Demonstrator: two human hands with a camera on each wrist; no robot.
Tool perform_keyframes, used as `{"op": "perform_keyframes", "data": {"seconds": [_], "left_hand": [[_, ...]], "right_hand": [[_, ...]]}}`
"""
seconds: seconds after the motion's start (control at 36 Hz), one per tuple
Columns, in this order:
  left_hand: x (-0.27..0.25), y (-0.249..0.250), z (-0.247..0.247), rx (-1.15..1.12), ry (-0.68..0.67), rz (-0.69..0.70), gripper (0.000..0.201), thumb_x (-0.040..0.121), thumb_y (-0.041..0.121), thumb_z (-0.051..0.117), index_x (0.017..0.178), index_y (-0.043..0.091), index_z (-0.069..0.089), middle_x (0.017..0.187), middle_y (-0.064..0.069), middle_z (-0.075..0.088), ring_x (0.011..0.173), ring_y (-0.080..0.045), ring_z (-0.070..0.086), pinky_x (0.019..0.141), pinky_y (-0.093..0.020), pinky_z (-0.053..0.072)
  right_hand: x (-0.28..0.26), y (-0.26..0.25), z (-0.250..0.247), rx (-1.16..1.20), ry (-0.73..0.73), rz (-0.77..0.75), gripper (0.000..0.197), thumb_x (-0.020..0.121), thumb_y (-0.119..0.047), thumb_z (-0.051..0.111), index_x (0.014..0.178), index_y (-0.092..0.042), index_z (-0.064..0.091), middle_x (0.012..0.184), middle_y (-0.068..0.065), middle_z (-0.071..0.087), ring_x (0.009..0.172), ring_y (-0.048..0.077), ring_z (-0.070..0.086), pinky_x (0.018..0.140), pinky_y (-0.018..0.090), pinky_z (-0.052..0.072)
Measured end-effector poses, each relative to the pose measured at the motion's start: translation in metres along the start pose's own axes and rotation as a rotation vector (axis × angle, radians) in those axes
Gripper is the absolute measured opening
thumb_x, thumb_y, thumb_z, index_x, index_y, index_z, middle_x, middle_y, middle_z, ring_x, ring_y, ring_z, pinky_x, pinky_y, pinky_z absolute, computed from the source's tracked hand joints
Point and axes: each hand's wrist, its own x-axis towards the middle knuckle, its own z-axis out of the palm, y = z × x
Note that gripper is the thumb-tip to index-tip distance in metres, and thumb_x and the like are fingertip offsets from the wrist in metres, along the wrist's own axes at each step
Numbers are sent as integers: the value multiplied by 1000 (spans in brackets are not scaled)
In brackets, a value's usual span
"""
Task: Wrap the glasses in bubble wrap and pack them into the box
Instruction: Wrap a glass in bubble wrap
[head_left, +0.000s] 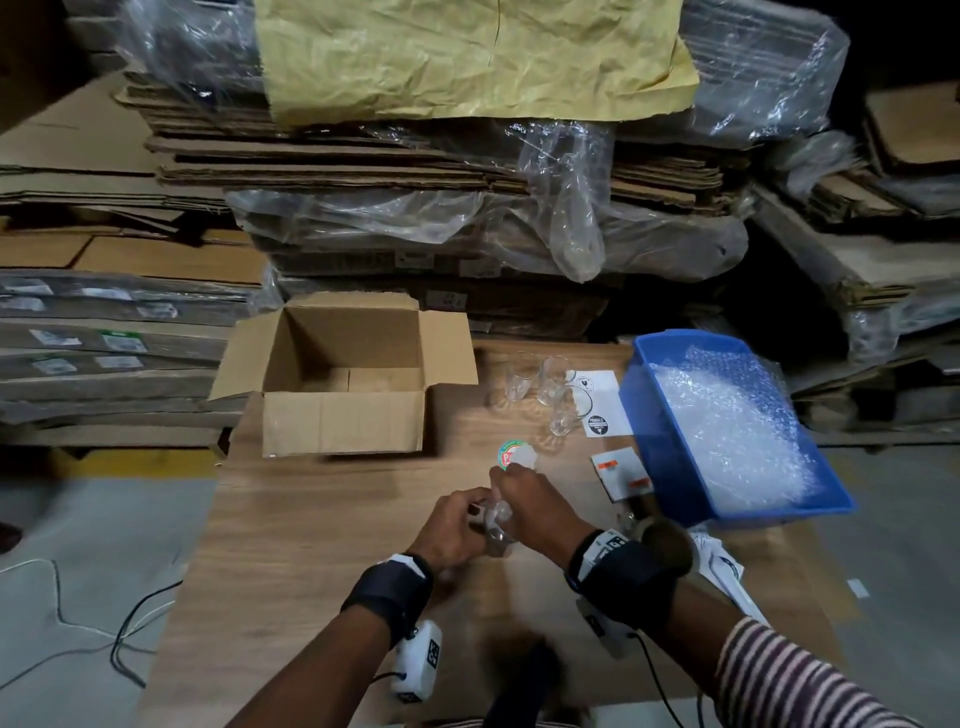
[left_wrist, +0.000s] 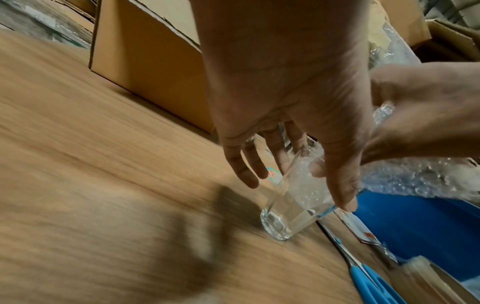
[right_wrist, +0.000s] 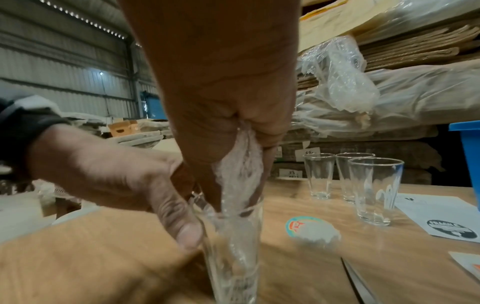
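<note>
We've got the glass (right_wrist: 231, 246) upright on the table (head_left: 311, 545), roughly centre of head view, just at 6 o'clock of the round sticker (head_left: 511, 454). L hand (head_left: 454, 530) curls thumb + fingers round the glass wall, prob to pin it so it can't tip while we stuff it. R hand (head_left: 535, 506) comes from above, fingers pinching a wad of bubble wrap (right_wrist: 241, 170) and pushing it down thru the rim; wrap is already partway inside. Looks like inner padding first, outer wrap not started, so early in the task imo.

Three more glasses (right_wrist: 374, 185) stand bare at ~1 o'clock from the one in hand, grouped close, partly on a sheet of fragile labels (head_left: 597, 402). Box (head_left: 343, 384) sits open at 11 o'clock, flaps out, nothing visible inside, near enough for a short carry. Blue bin (head_left: 670, 447) w/ the bubble wrap stock at 3 o'clock, on R-hand side, which suits the R hand fetching wrap. Blue-handled scissors (left_wrist: 363, 277) lie at the bin's near side.

Risk: pushing hard on thin glass, or tilting it off its base. L grip needs to hold firm.
</note>
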Motion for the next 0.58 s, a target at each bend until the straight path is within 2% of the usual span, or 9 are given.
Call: {"op": "perform_keyframes", "data": {"seconds": [0.06, 0.11, 0.17, 0.22, 0.31, 0.36, 0.42, 0.5, 0.58], "left_hand": [[1, -1, 0, 10, 6, 7, 44, 47, 33, 87, 88, 33, 71, 87, 9, 76, 76, -2, 66, 77, -28, 57], [4, -4, -1, 34, -2, 17, 48, 44, 40, 85, 90, 34, 72, 87, 11, 76, 82, -9, 69, 80, -31, 57], [6, -4, -2, 73, -4, 29, 46, 43, 44, 84, 87, 44, 69, 83, 17, 72, 81, -7, 66, 82, -30, 55], [7, -6, -2, 89, 4, 43, 47, 41, 46, 85, 85, 50, 68, 82, 18, 70, 78, -3, 63, 81, -30, 55], [7, -10, -2, 95, 7, 50, 60, 43, 44, 86, 102, 43, 74, 90, 18, 73, 85, -2, 66, 84, -31, 58], [5, -6, -2, 102, 18, 59, 70, 45, 45, 82, 114, 36, 75, 97, 16, 76, 92, -4, 70, 86, -28, 57], [3, -3, 0, 103, 30, 69, 71, 46, 44, 80, 116, 36, 75, 100, 17, 76, 96, -4, 71, 87, -28, 57], [3, -1, 1, 116, 26, 68, 70, 47, 42, 81, 117, 37, 75, 103, 19, 76, 100, -3, 69, 93, -31, 56], [3, -4, 3, 113, 35, 54, 69, 47, 41, 83, 115, 39, 75, 102, 20, 75, 100, -3, 69, 93, -32, 56]], "right_hand": [[-3, -3, 4, -19, 11, -23, 35, 84, -20, 70, 115, -10, 57, 114, 15, 61, 100, 40, 63, 79, 44, 48], [-6, -3, 5, 38, 20, -40, 30, 87, -19, 66, 114, -7, 61, 112, 18, 62, 99, 41, 63, 80, 44, 48], [-11, 0, 1, 135, 17, -45, 26, 87, -22, 65, 108, -7, 65, 107, 18, 64, 97, 41, 64, 79, 43, 50], [-16, 6, -7, 237, -14, -71, 23, 84, -25, 70, 102, -10, 70, 100, 14, 70, 95, 35, 67, 78, 38, 51], [-28, 15, -26, 364, -77, -116, 22, 84, -28, 75, 104, -20, 77, 98, 0, 76, 94, 15, 69, 83, 30, 51], [-36, 18, -35, 416, -57, -155, 24, 84, -40, 75, 101, -25, 79, 92, -11, 72, 90, 8, 66, 82, 24, 49], [-43, 21, -35, 425, -19, -146, 32, 82, -50, 70, 96, -23, 81, 84, -12, 61, 87, 9, 62, 80, 29, 49], [-49, 24, -21, 428, 55, -103, 23, 84, -34, 67, 88, -17, 82, 83, -11, 56, 87, 18, 62, 80, 39, 51], [-48, 20, -11, 373, 83, -33, 11, 84, -15, 73, 90, -14, 82, 96, 15, 62, 92, 36, 64, 82, 46, 51]]}}
